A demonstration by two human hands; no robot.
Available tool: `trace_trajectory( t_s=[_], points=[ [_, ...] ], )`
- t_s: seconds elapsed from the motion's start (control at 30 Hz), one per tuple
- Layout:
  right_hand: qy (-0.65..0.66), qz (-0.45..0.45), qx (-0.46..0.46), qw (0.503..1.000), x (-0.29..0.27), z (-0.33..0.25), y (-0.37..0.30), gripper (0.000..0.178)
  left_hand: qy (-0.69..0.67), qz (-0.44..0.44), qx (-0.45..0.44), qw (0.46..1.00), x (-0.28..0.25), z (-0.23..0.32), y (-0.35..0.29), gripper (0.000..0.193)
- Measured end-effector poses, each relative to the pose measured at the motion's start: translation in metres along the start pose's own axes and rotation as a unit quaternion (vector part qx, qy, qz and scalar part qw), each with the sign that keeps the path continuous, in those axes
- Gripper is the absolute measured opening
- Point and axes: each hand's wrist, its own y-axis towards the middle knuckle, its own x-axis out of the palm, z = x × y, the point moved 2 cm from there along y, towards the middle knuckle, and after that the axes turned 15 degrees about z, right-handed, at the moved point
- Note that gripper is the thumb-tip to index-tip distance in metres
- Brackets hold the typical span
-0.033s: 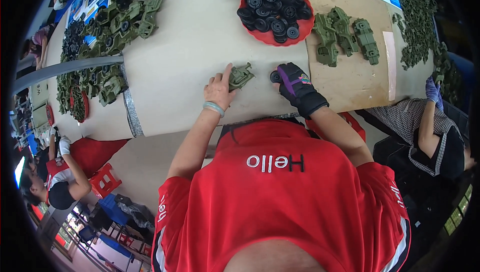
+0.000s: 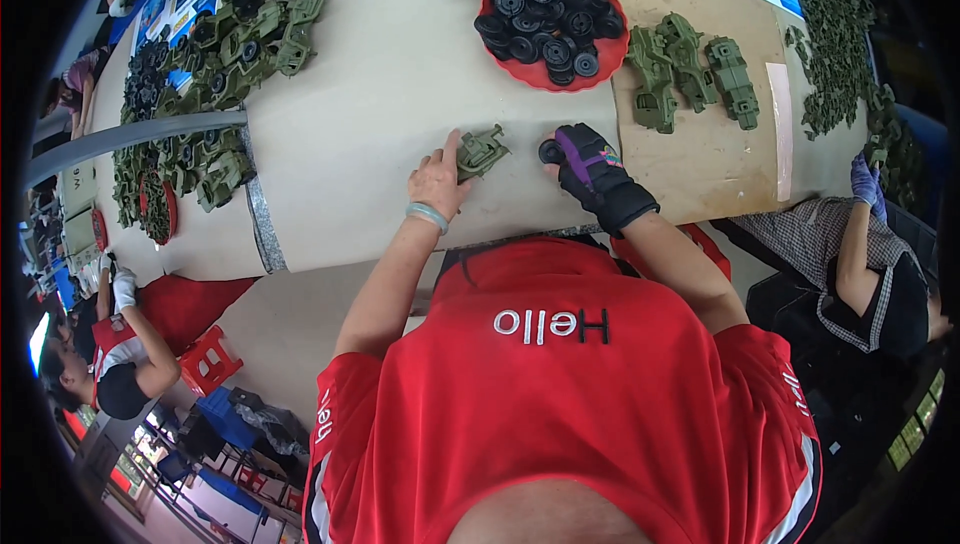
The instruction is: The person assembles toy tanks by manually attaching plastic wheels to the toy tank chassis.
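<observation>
My bare left hand (image 2: pixel 437 184), a pale bangle at its wrist, steadies an olive-green toy vehicle body (image 2: pixel 482 153) on the table. Its index finger lies along the vehicle's left side, with the thumb at the near edge. To the right, my right hand (image 2: pixel 592 172) wears a black and purple glove with bare fingertips. It pinches a small black toy wheel (image 2: pixel 550 152) a short way from the vehicle; part of that wheel is hidden by the fingers. A red scalloped dish (image 2: pixel 547 82) heaped with black wheels (image 2: pixel 555 24) stands beyond my hands.
Several green vehicle bodies (image 2: pixel 680 64) lie on brown cardboard at the right. More vehicles (image 2: pixel 270 39), some with wheels, crowd the far left near a grey curved bar (image 2: pixel 140 132). Small green parts (image 2: pixel 835 54) pile up at far right. Co-workers sit at both sides.
</observation>
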Motion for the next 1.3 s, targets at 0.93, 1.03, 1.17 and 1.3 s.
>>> trace_trajectory(
  t_s=[0.93,1.03,1.17,1.3],
  points=[
    [0.030,-0.143,-0.178,0.973,-0.002,-0.055,0.038,0.053,0.007,-0.082,0.220,0.972,0.021,0.021,-0.012,0.070],
    [0.026,-0.187,-0.149,0.971,-0.001,-0.051,0.042,0.051,0.006,-0.088,0.223,0.971,0.021,0.020,-0.013,0.069],
    [-0.031,-0.210,-0.163,0.964,-0.004,-0.065,0.033,0.047,0.020,-0.090,0.258,0.962,0.027,0.018,-0.017,0.072],
    [-0.071,-0.131,-0.127,0.981,-0.004,-0.076,0.020,0.033,0.037,0.026,0.247,0.968,0.003,0.025,-0.027,0.081]
  ],
)
